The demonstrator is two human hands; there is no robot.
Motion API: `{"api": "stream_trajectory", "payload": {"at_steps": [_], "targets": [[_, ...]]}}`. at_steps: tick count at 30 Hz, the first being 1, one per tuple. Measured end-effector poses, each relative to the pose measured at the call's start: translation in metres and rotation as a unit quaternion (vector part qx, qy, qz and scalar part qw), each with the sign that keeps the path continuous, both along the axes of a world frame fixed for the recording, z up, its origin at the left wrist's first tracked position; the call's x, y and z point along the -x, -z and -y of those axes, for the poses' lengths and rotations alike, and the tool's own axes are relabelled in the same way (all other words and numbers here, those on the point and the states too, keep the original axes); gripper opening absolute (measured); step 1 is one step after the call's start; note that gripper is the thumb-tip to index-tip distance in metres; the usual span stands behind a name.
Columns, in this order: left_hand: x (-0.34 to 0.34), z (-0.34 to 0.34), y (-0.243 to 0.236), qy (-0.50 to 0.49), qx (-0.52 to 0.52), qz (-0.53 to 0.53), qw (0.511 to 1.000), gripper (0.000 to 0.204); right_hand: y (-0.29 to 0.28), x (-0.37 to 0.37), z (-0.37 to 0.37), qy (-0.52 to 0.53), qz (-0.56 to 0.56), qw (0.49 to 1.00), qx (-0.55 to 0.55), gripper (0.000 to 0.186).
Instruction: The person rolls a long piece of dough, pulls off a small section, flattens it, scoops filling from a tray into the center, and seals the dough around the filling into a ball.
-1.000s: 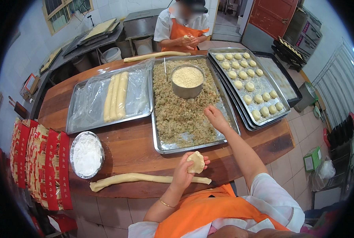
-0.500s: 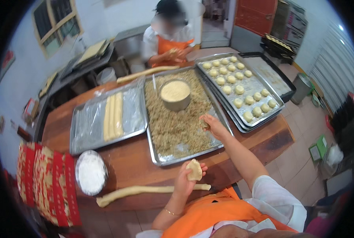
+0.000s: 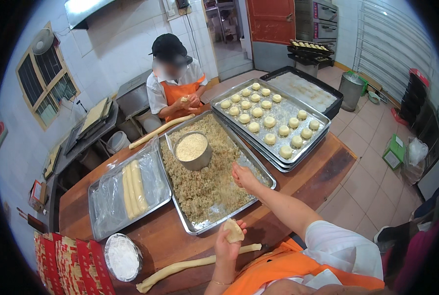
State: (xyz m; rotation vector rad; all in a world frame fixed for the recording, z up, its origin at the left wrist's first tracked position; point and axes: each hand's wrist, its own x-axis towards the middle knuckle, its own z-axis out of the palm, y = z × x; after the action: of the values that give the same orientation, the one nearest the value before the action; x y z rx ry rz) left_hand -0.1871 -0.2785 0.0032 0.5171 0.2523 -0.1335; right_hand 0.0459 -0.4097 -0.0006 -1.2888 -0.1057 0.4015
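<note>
My left hand [image 3: 227,248] holds a flattened round of pale dough [image 3: 234,231] upright in its fingers, above the near edge of the table. Under that hand lies a long dough rope [image 3: 195,265]. My right hand [image 3: 245,178] is closed in a fist over the right side of a metal tray [image 3: 192,225]. Crumbly brownish filling [image 3: 199,187] covers most of this tray. What the right fist contains is hidden by its fingers. In the filling stands a metal pot [image 3: 196,158] of pale grainy powder, with a handle or scoop leaning at its left.
Stacked trays with round dough cakes [image 3: 269,122] stand at the back right. On the left, a tray [image 3: 95,209] holds dough ropes [image 3: 135,189] under plastic. Nearer are a bowl of white flour [image 3: 123,257] and red-gold packaging [image 3: 72,263]. A co-worker [image 3: 175,83] handles dough across the table.
The view has shifted, so the table sits differently in it. My right hand is now curled tighter, and the clump of filling seen in its fingers before no longer shows. The left still holds the dough.
</note>
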Motion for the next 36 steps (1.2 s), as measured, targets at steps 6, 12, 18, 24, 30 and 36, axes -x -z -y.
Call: {"api": "stream_trajectory", "payload": {"at_steps": [6,12,18,24,30,36], "targets": [[-0.002,0.002,0.003,-0.006,0.027,0.008,1.000,0.041,-0.020,0.007,0.005,-0.060,0.009,0.998,-0.017,0.041],[-0.009,0.008,-0.001,-0.028,0.060,-0.015,0.998,0.037,-0.002,0.003,0.014,0.030,0.261,0.935,0.238,0.042],[-0.040,-0.001,-0.013,-0.024,-0.129,-0.013,0.991,0.032,0.008,0.002,0.008,0.018,0.178,0.964,0.197,0.052],[-0.116,-0.002,0.019,-0.077,-0.075,-0.002,0.994,0.028,-0.025,0.016,0.001,-0.037,0.166,0.985,0.008,0.022],[-0.150,0.019,-0.010,-0.148,0.055,-0.057,0.986,0.028,-0.048,0.057,-0.006,0.022,0.552,0.786,0.276,0.028],[-0.149,0.004,0.018,-0.107,0.047,0.008,0.993,0.029,-0.057,0.060,0.008,0.010,0.518,0.792,0.323,0.030]]}}
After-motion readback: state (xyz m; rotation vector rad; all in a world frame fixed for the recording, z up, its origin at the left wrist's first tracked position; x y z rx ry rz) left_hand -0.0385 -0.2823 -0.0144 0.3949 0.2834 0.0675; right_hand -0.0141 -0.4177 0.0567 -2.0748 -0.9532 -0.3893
